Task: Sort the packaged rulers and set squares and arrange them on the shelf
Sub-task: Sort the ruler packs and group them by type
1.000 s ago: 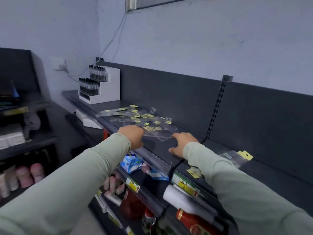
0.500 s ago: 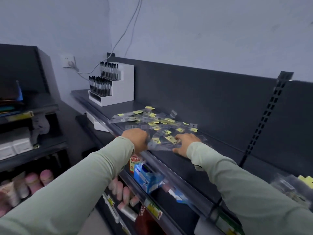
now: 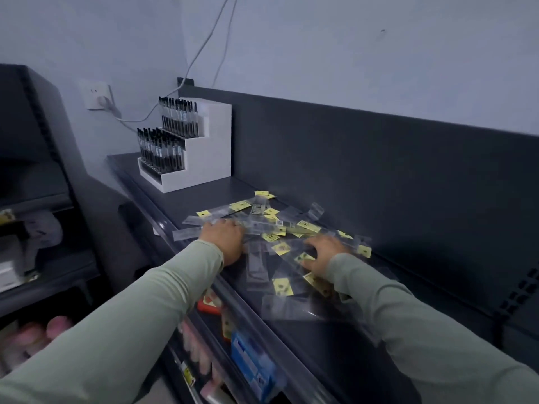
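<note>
- The pale wall [image 3: 350, 53] ran behind everything, with two thin cables [image 3: 204, 45] hanging down it.
- The dark grey shelf [image 3: 315, 345] stretched from the far left corner towards me, with a dark back panel [image 3: 379, 176] standing upright along its rear edge.
- To the left stood a separate dark shelving unit [image 3: 38, 176]. Its contents were too dim to make out.
- Two arms in pale green sleeves [image 3: 140, 322] reached over the front edge of the shelf.
- A white stepped display stand [image 3: 210, 161] sat at the far end of the shelf against the back panel, with two rows of dark pens [image 3: 162, 153] upright in it.
- The packaged rulers and set squares [image 3: 280, 225] lay in a loose, overlapping heap in the middle of the shelf. They were clear sleeves with yellow header tags, pointing every way, and well apart from the stand.
- The left hand [image 3: 224, 240] rested palm down on the near left edge of the heap with its fingers bent. I could not tell whether it gripped a packet or only pressed on it.
- The right hand [image 3: 323, 253] lay on the right part of the heap, blurred, with fingers spread and flat on the packets, grasping none.
- A blue box [image 3: 252, 365] sat on the lower shelf below the front edge.
- A white wall socket [image 3: 97, 97] held a plug to the left of the stand.
</note>
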The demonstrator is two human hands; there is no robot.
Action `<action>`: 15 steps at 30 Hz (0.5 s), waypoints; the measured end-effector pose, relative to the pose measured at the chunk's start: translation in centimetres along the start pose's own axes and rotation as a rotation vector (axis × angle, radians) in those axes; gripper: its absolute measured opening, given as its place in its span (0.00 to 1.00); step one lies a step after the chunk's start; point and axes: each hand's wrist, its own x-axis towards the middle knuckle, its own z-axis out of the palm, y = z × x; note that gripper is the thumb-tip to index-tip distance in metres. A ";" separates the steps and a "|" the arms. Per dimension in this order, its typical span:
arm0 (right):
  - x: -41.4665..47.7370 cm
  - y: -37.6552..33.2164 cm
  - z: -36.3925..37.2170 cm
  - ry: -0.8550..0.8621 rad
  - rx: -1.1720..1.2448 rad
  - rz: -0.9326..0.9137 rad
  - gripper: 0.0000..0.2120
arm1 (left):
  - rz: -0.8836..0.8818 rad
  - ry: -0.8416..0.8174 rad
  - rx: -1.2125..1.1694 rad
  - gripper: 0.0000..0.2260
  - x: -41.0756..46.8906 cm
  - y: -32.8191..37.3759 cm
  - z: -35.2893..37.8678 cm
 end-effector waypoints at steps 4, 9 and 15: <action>2.9 -0.2 0.0 0.011 -0.048 -0.038 0.27 | -0.013 -0.077 -0.067 0.25 3.1 -1.1 0.9; 5.9 -0.6 0.5 -0.050 -0.058 0.015 0.30 | 0.051 -0.097 -0.144 0.33 7.0 -1.2 1.3; 8.3 -1.3 -0.7 -0.065 -0.034 0.141 0.36 | 0.149 -0.119 -0.392 0.38 10.6 -1.6 0.9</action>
